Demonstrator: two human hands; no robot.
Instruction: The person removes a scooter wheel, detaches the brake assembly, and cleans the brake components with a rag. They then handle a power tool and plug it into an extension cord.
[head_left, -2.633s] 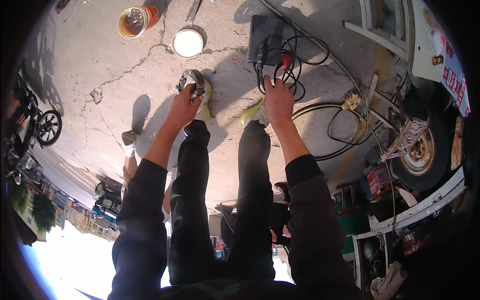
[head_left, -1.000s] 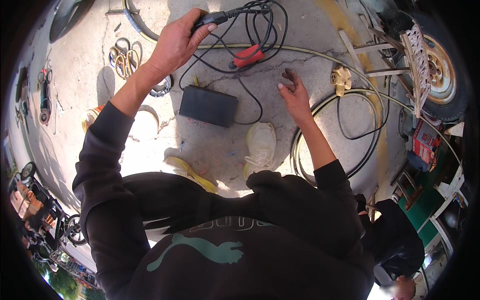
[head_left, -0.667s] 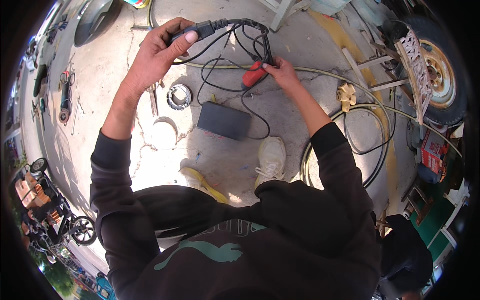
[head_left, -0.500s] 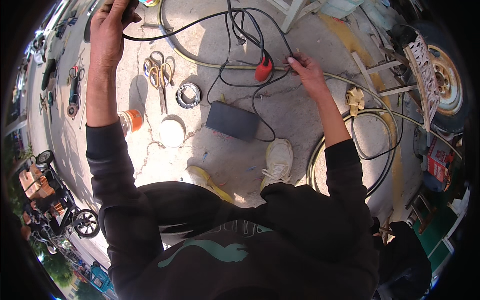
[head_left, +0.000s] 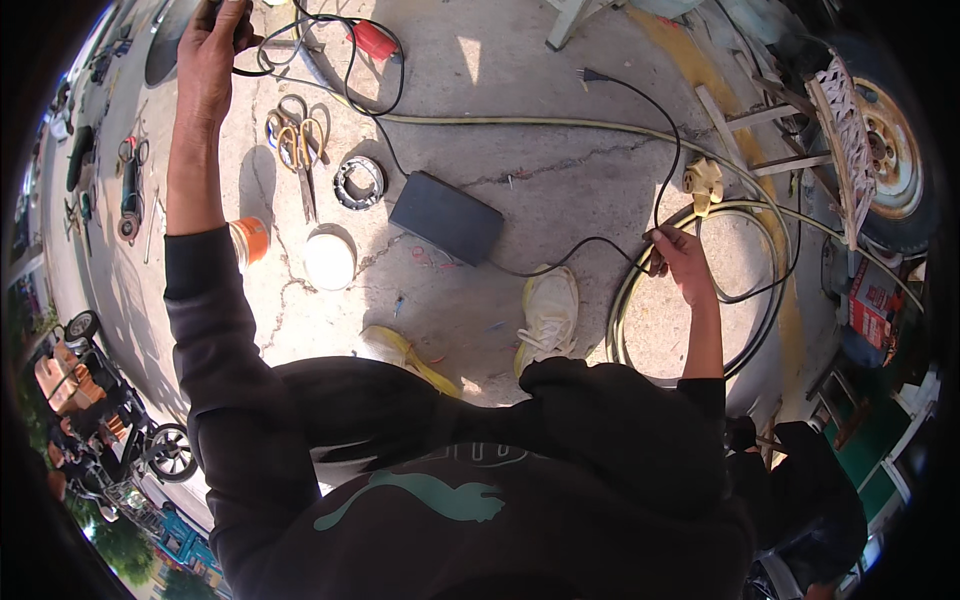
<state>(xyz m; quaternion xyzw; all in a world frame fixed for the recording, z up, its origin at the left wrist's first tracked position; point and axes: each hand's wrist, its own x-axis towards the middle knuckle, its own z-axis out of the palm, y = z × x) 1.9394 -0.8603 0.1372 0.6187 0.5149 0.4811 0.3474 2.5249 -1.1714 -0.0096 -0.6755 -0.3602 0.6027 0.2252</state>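
My left hand (head_left: 212, 60), at the upper left edge, is closed around a dark object at a black cable's end; the fingers and frame edge partly hide it. From there the cable (head_left: 392, 103) loops past a red connector (head_left: 373, 41) down to a dark box (head_left: 447, 215), like a power adapter, on the concrete. A second black cord (head_left: 575, 245) leaves the box's right side. My right hand (head_left: 683, 262) pinches this cord above a coiled hose, and its free end with a two-pin plug (head_left: 594, 75) arcs up and left.
Left of the box are scissors (head_left: 299, 150), a metal ring (head_left: 359, 183), a white round lid or tub (head_left: 329, 261) and an orange-and-white container (head_left: 250, 241). A yellowish hose (head_left: 520, 121) crosses the floor. At right lie a cream-coloured fitting (head_left: 703, 183), a wooden frame and a wheel (head_left: 890, 150).
My right hand has moved down and right, drawing the cord away from the tangle, and the plug end now shows. The red connector and cable loops have shifted up and left toward my left hand.
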